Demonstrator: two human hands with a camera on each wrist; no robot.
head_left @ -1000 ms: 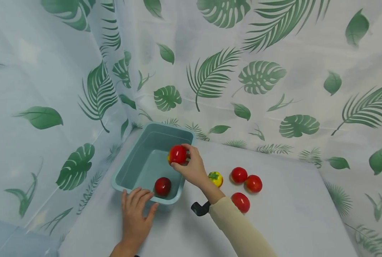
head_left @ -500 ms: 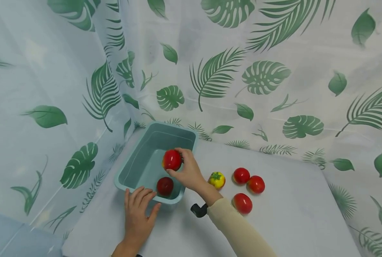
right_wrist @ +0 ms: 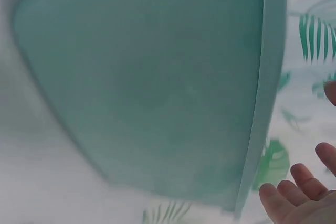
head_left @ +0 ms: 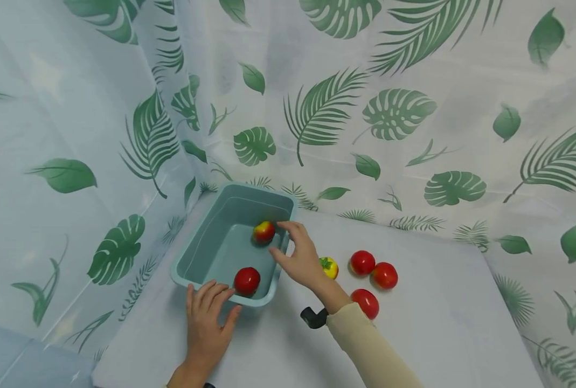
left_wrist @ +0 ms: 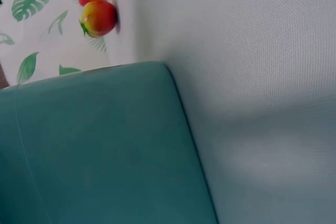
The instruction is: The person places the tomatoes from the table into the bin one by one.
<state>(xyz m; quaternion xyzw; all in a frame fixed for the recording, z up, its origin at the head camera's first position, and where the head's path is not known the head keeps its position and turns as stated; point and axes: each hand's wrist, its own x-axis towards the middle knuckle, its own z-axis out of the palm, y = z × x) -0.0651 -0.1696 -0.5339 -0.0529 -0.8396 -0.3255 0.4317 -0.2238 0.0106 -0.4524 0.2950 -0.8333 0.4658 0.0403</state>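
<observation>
A light-blue plastic tub (head_left: 198, 245) stands on the table with two tomatoes in it. One, a red-and-yellow tomato (head_left: 264, 232), lies near the right wall; a red tomato (head_left: 247, 281) sits in the near right corner. Over the right rim, my right hand (head_left: 299, 258) has its thumb and fingers spread, holding nothing, beside the red-and-yellow tomato. Its fingertips also show at the edge of the right wrist view. My left hand (head_left: 207, 323) rests its fingers on the tub's near rim, with the thumb outside. The left wrist view shows the tub's outer wall (left_wrist: 105, 140) but not the hand.
Right of the tub lie several more: a yellow-bottomed tomato (head_left: 328, 268) partly behind the right wrist, two touching red tomatoes (head_left: 384, 276), and a red tomato (head_left: 366, 303) by the sleeve. A leaf-patterned curtain (head_left: 326, 178) borders the white table (head_left: 443, 323).
The right hand has let go of the tomato it held over the tub; that tomato now lies inside. The hand has drawn back slightly right. The left hand has stayed at the rim.
</observation>
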